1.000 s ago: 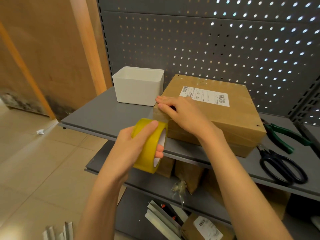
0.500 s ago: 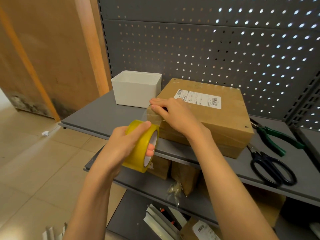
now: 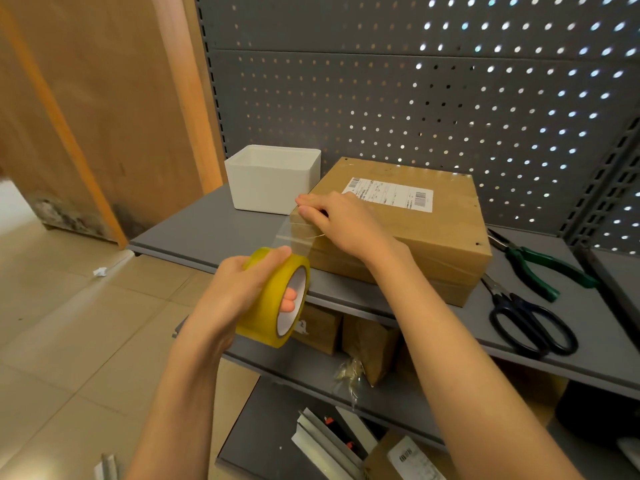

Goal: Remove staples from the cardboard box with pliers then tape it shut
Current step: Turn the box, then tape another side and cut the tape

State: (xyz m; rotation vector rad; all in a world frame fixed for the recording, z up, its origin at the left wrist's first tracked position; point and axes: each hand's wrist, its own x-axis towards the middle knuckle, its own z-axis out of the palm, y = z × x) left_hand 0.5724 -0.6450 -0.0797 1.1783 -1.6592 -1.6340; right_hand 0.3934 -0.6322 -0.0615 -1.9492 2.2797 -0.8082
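We hold the tape roll [image 3: 275,296] wrapped in our left hand [image 3: 239,292], just below and left of the cardboard box [image 3: 408,233], while our right hand [image 3: 341,220] presses its free strip [image 3: 294,237] onto the box's near corner, anchoring it.

A yellow tape roll [image 3: 277,299], a brown box [image 3: 415,237] with a white barcoded label [image 3: 391,195], a white tub [image 3: 273,178], green-handled pliers [image 3: 543,268] and black scissors [image 3: 530,320] on a grey shelf [image 3: 207,233].
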